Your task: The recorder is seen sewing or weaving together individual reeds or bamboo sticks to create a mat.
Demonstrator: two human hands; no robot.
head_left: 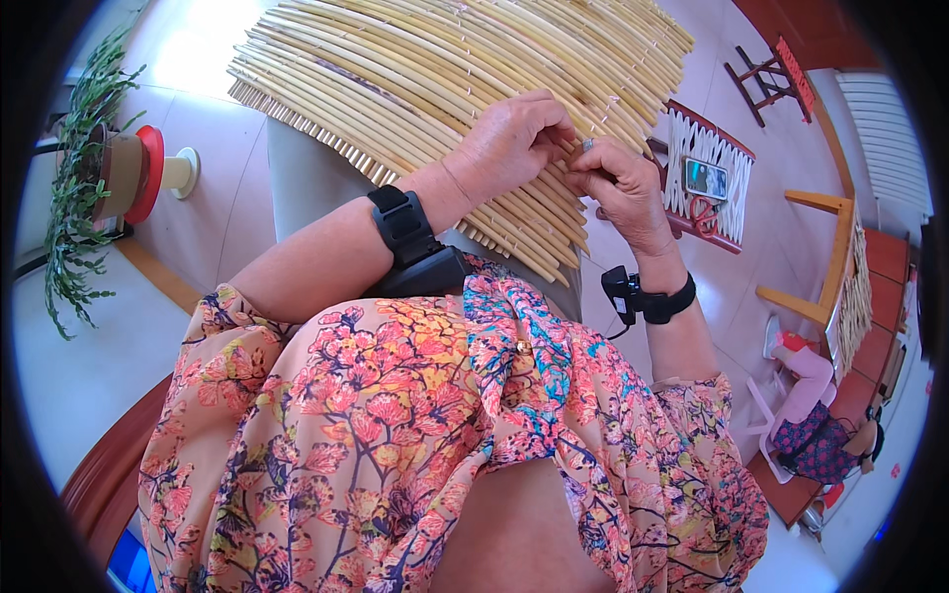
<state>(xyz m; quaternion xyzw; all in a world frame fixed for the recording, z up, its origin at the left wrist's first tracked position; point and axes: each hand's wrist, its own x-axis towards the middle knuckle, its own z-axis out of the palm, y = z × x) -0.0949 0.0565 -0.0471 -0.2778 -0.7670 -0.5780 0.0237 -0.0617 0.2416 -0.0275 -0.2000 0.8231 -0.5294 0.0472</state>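
A mat of pale yellow stalks point(395, 89), bound by rows of light thread stitches, spreads across a grey surface point(316, 183) in front of me. My left hand point(519, 138) rests over its near right part, fingers curled and pinched together. Close beside it, at the right edge of the mat, my right hand point(625, 188) is also pinched, thumb against forefinger, with a ring-like silver glint at the fingers. The fingertips of both hands almost meet. Whatever lies between them is too small to make out. Black straps with dark devices circle both wrists.
Right of the mat, a low stool point(732, 148) with white webbing bears a phone point(706, 180) and red-handled scissors point(704, 214). Beyond are a red folding stool point(791, 79) and a wooden chair point(835, 267). A doll-like figure point(816, 425) sits lower right. A potted plant point(84, 178) stands left.
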